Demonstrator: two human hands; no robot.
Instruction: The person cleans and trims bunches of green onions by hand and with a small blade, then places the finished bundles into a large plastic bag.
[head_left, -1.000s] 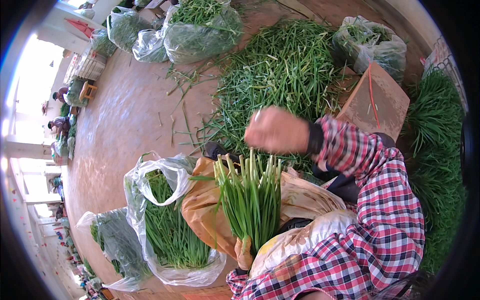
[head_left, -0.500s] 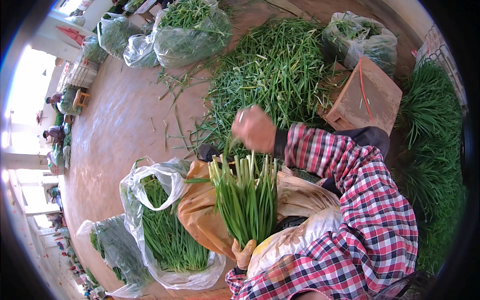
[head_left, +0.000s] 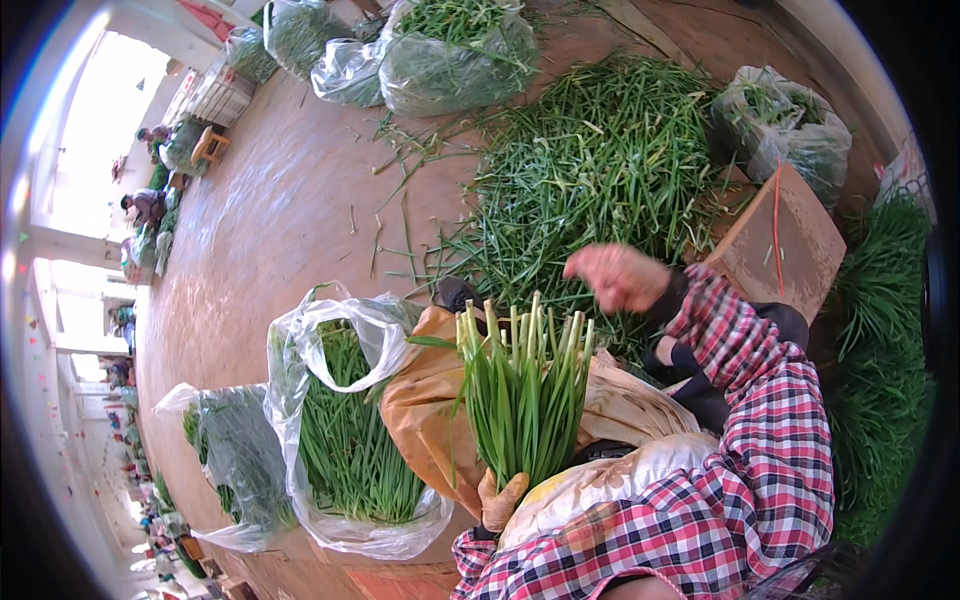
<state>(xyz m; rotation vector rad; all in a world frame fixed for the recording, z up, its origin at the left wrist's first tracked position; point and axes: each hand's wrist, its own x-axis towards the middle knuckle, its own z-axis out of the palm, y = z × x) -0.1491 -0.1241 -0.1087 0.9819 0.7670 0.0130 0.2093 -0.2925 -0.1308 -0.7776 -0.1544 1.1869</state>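
A bunch of long green garlic chives (head_left: pixel 525 410) stands upright over my lap, pale cut ends at the top. My left hand (head_left: pixel 502 500) grips it around the lower leaves, in what looks like a stained glove. To the right of the bunch's top, my right hand (head_left: pixel 620 278) is lifted in the air in front of a heap of loose green trimmings (head_left: pixel 590 170). It is smeared by motion, so its fingers and anything in them are unclear. A tan apron (head_left: pixel 440 400) covers my legs under the bunch.
Left of my knees lie an open clear plastic bag of chives (head_left: pixel 290 440) and another filled bag (head_left: pixel 240 450). A brown wooden board (head_left: pixel 790 240) with an orange cord leans at right. More chives (head_left: pixel 880 370) lie along the right edge. Filled bags (head_left: pixel 460 70) stand at the back.
My right hand has moved away from the bunch's cut ends, to the right. My left hand still holds the bunch. The whole view has shifted, with the scene sliding rightward.
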